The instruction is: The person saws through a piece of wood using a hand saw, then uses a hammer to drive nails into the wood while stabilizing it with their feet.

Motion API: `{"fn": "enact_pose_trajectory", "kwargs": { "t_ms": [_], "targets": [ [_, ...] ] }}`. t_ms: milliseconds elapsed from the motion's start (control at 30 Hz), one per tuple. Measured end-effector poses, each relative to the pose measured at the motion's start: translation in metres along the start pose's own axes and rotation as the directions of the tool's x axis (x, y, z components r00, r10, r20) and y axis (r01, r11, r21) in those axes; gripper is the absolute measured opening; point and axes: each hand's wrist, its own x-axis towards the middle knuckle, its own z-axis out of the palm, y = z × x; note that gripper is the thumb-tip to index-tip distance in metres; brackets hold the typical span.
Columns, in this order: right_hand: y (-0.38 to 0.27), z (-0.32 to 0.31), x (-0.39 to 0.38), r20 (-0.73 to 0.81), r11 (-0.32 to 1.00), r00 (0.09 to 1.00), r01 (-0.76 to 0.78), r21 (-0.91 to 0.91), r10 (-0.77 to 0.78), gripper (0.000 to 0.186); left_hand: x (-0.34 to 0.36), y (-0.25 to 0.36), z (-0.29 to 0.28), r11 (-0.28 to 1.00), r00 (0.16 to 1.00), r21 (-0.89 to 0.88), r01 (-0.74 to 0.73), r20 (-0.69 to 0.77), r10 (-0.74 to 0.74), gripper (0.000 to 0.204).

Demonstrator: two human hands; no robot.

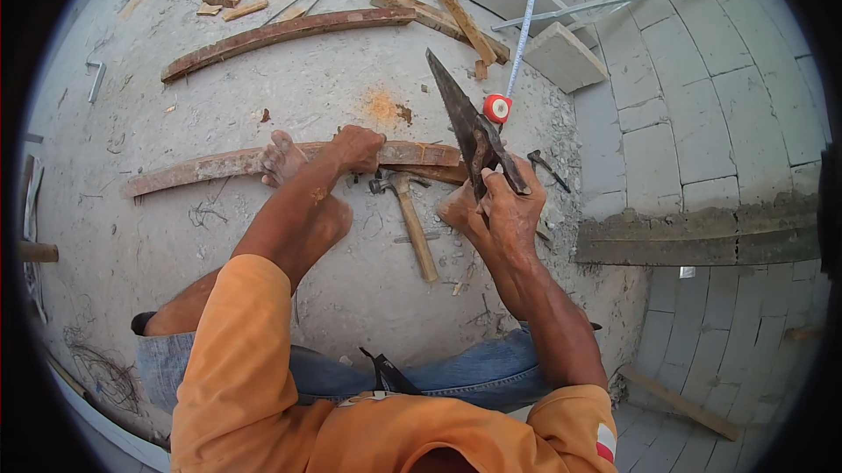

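On the lower plank (197,172): the left hand (358,149) is gripping the wood toward its right end, fingers bent.
Right hand (510,197): it is holding the handle of the handsaw (469,127), closed around it; the blade is pointing up and away from the person, beside the plank's right end, and I cannot tell whether steel and wood are touching.
Wood: the lower plank is lying crosswise before the person, bearing an orange line between the left hand and its right end.
Left foot (281,159): its bare toes are resting on the plank, just left of the left hand.
Hammer (414,229): it is lying on the floor (351,298) on the near side of the plank, handle pointing toward the person.
Tape measure (497,108): its red case is sitting near the saw blade, the tape stretching away.
Sawdust (381,105): an orange patch is lying beyond the left hand.
Upper plank (289,39): it is lying farther off.
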Motion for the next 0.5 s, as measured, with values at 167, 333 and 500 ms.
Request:
{"fn": "enact_pose_trajectory", "kwargs": {
  "t_ms": [167, 333, 500],
  "targets": [
    [0.081, 0.000, -0.002, 0.009, 0.993, 0.997, -0.077, 0.094, 0.077, 0.028, -0.003, 0.017, -0.003, 0.998, 0.998, -0.008, 0.057, -0.009, -0.057, 0.047],
    [0.121, 0.015, 0.004, -0.102, 0.992, 0.987, 0.124, 0.008, -0.123, 0.025, -0.002, 0.029, -0.015, 0.995, 0.995, 0.022, 0.098, 0.032, -0.099, 0.049],
    [0.106, 0.024, -0.005, -0.064, 0.999, 0.997, 0.033, 0.011, -0.032, 0.033, -0.005, 0.029, -0.014, 0.983, 0.984, 0.044, 0.176, -0.001, -0.177, 0.048]
  ]
}}
